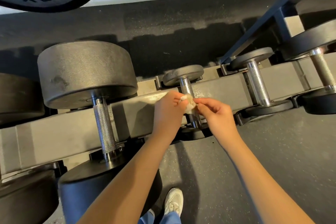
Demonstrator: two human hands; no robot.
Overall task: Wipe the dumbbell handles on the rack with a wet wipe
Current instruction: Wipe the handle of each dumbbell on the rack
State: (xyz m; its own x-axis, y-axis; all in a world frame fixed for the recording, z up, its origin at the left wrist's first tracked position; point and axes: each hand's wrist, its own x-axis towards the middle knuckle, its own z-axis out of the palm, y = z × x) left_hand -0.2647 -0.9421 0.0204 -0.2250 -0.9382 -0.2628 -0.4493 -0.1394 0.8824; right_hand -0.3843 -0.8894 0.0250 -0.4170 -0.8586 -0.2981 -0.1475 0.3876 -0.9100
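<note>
The left hand (pixel 169 109) and the right hand (pixel 216 112) are held close together, and a crumpled white wet wipe (pixel 189 104) is pinched between the fingertips of both. The wipe is held directly over the knurled handle (pixel 186 87) of a small dumbbell (pixel 182 74), whose far plate is seen just beyond the hands. Whether the wipe touches the metal cannot be told. This dumbbell is cradled across the grey rack rail (pixel 72 129), which runs beneath both hands. Well to the left of the left hand, a large dumbbell (pixel 87 71) is laid on the same rail. To the right of the right hand, another dumbbell (pixel 257 83) is racked. Below the forearms, a white shoe (pixel 173 202) is seen on the speckled floor (pixel 254 151).
</note>
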